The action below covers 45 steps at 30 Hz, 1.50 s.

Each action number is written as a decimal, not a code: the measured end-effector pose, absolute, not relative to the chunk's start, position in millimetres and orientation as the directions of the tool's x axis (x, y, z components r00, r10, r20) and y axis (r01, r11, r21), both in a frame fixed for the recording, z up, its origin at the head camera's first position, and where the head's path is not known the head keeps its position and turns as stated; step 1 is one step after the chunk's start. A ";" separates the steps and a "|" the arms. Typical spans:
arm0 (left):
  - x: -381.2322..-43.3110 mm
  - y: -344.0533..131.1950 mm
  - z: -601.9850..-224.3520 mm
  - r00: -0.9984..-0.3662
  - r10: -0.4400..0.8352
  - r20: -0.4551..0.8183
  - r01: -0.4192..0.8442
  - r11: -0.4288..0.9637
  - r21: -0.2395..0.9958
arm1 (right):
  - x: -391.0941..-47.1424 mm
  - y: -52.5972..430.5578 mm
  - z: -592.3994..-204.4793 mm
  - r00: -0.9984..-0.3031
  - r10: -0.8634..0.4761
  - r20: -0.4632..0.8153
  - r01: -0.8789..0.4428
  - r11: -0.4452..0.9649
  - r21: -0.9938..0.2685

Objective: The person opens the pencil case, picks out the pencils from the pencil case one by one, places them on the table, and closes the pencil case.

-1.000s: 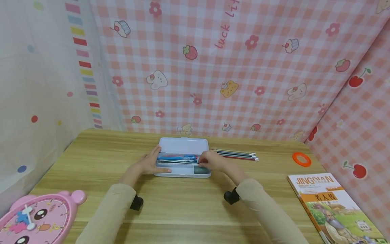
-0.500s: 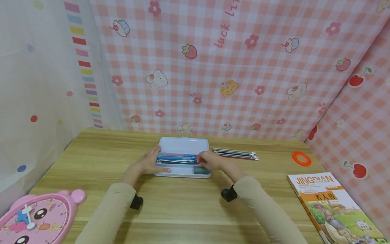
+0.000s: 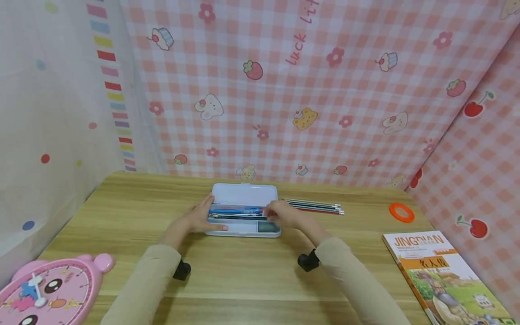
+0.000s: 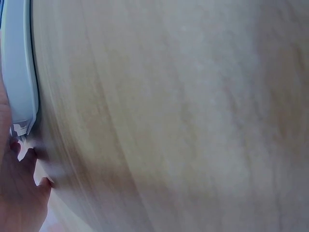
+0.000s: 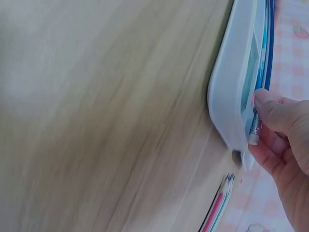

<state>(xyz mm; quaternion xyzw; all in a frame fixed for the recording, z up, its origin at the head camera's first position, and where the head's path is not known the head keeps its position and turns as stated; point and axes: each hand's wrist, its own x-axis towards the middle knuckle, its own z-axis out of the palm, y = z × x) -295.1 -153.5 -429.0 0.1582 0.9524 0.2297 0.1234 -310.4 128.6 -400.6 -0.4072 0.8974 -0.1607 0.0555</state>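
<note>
- The left arm reached forward and inward, its sleeve point(image 3: 142, 282) slanting from the lower left toward the left end of the white pencil case point(image 3: 231, 233).
- The left hand point(image 3: 198, 217) was spread wide against that end: the thumb lay nearly straight along the near compartment, while the other fingers stretched toward the lid point(image 3: 245, 194), which was laid back on the far side.
- The right arm mirrored it, angling in from the lower right with the wrist bent inward over the case's right end.
- The right hand point(image 3: 283, 214) was narrow, thumb and fingers pinching a pencil point(image 5: 255, 128) near its metal band and white eraser tip; the right wrist view showed this grip most clearly.
- The held pencil lay lengthwise along the case, beside blue pens point(image 3: 235, 211) in the long compartment.
- A dark green block point(image 3: 268, 226) sat in the small near-right compartment, just below the right hand.
- The case rested on the wooden table point(image 3: 243, 280), between both hands, with a row of loose pencils point(image 3: 317, 206) just beyond the right hand.
</note>
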 end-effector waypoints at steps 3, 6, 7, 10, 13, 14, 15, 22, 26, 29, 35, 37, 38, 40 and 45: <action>-294.0 -154.1 -429.4 -0.920 0.357 -0.162 0.241 0.842 0.483 | -309.9 135.8 -399.6 -0.673 -0.736 0.065 -0.714 0.625 -0.314; -293.3 -155.1 -430.4 -0.920 0.355 -0.164 0.239 0.842 0.483 | -311.4 143.8 -399.3 -0.690 -0.719 0.079 -0.702 0.640 -0.312; -293.4 -155.4 -430.6 -0.920 0.357 -0.163 0.240 0.840 0.486 | -312.0 146.8 -399.3 -0.694 -0.715 0.085 -0.700 0.643 -0.312; -293.7 -156.4 -430.8 -0.919 0.360 -0.161 0.244 0.841 0.484 | -314.1 155.5 -398.9 -0.694 -0.712 0.108 -0.706 0.645 -0.293; -294.7 -156.9 -430.8 -0.919 0.359 -0.161 0.244 0.841 0.482 | -316.7 164.9 -398.7 -0.682 -0.720 0.128 -0.722 0.635 -0.274; -294.9 -156.9 -430.7 -0.920 0.357 -0.162 0.243 0.843 0.479 | -317.5 168.3 -398.6 -0.680 -0.721 0.130 -0.724 0.634 -0.273; -295.1 -156.5 -430.7 -0.920 0.356 -0.164 0.242 0.845 0.477 | -318.1 172.1 -398.6 -0.680 -0.721 0.130 -0.724 0.634 -0.271; -292.8 -152.7 -428.7 -0.916 0.365 -0.168 0.246 0.839 0.485 | -319.5 202.4 -398.5 -0.756 -0.650 0.074 -0.640 0.712 -0.288; -292.6 -153.2 -428.2 -0.917 0.364 -0.160 0.250 0.841 0.480 | -320.6 219.4 -397.8 -0.777 -0.627 0.067 -0.619 0.738 -0.269; -293.7 -154.0 -428.3 -0.916 0.370 -0.152 0.259 0.838 0.480 | -319.0 230.4 -396.1 -0.792 -0.607 0.059 -0.600 0.759 -0.252; -297.3 -155.9 -428.9 -0.918 0.368 -0.150 0.260 0.841 0.475 | -313.9 247.9 -395.0 -0.819 -0.573 0.037 -0.561 0.785 -0.263; -297.9 -156.3 -428.7 -0.918 0.368 -0.149 0.260 0.840 0.476 | -313.2 254.3 -396.5 -0.822 -0.568 0.039 -0.558 0.791 -0.251; -297.9 -156.3 -428.4 -0.918 0.366 -0.151 0.258 0.841 0.475 | -312.5 256.7 -396.7 -0.827 -0.561 0.037 -0.552 0.797 -0.243; -297.1 -156.2 -427.6 -0.918 0.366 -0.155 0.255 0.841 0.478 | -310.8 261.4 -397.7 -0.832 -0.554 0.045 -0.550 0.809 -0.206; -294.0 -154.2 -426.4 -0.916 0.369 -0.156 0.253 0.835 0.489 | -306.1 271.5 -401.6 -0.846 -0.531 0.058 -0.533 0.835 -0.137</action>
